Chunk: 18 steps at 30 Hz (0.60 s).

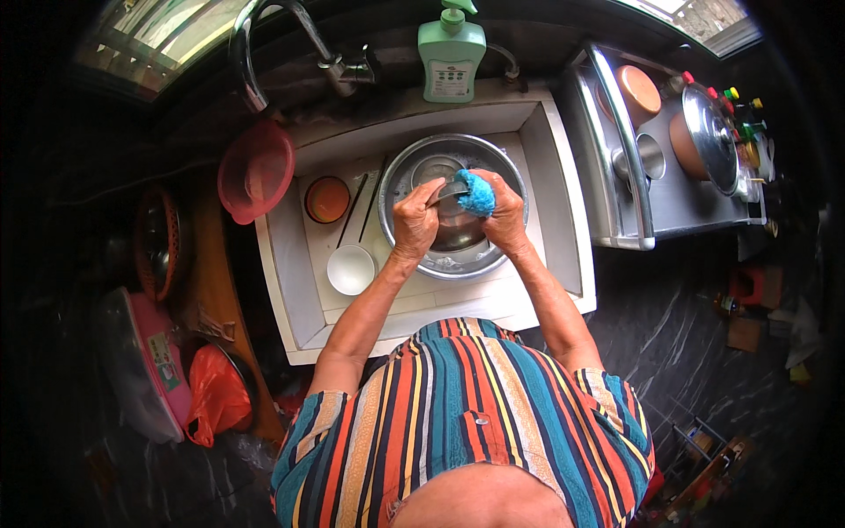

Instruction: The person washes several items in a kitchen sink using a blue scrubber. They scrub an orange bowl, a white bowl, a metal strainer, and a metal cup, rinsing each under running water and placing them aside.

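Observation:
Over a round steel basin (455, 272) in the sink, my left hand (417, 216) grips a dark, shiny metal utensil (451, 190), possibly a spoon or ladle. My right hand (507, 214) holds a blue scrubbing cloth (476, 193) against the utensil's other end. The cloth and fingers hide part of the utensil. Below my hands, the basin contains water with some foam, and a round dish (432, 166) shows at its far side. Left of the basin are a white bowl (350, 270), two dark chopsticks (353, 210) and a small orange bowl (327, 199).
The pale sink (574, 198) has raised walls. A pink plastic basket (256, 173) overlaps its left rim, below a chrome faucet (247, 66). Behind stands a green pump bottle (452, 63). A steel rack (700, 214) at right carries a lidded pot (703, 142) and several bottles.

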Motion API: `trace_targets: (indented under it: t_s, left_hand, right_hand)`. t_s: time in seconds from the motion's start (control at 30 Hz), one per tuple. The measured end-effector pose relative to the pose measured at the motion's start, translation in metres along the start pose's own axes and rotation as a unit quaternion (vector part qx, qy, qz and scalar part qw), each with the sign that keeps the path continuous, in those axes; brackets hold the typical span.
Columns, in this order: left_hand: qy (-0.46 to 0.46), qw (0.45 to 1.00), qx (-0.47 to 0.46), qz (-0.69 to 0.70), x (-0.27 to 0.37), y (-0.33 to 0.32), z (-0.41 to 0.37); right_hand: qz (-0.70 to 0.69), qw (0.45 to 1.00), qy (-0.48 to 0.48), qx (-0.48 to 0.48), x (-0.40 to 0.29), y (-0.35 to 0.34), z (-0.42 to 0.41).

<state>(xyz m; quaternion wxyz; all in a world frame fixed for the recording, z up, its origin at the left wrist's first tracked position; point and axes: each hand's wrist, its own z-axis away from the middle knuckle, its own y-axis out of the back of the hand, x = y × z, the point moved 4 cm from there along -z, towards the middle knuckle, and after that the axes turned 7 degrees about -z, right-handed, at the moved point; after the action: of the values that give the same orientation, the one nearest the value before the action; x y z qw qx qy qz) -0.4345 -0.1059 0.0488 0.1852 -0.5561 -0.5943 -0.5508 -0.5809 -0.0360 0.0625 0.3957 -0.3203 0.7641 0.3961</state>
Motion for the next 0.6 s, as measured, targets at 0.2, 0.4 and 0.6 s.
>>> trace_targets:
  t_s: [0.2,0.4,0.6]
  left_hand:
    - [0.118,0.988,0.084,0.048,-0.012,-0.003,0.008]
    - [0.205,0.947,0.173,0.176,-0.024,-0.012,0.006]
    - [0.284,0.912,0.2,0.216,-0.039,-0.029,0.022]
  right_hand:
    - [-0.12,0.974,-0.175,0.084,0.031,-0.006,0.022]
    - [-0.376,0.837,-0.32,0.236,0.054,-0.043,0.052]
    - [-0.536,0.649,-0.483,0.242,0.052,-0.077,0.071]
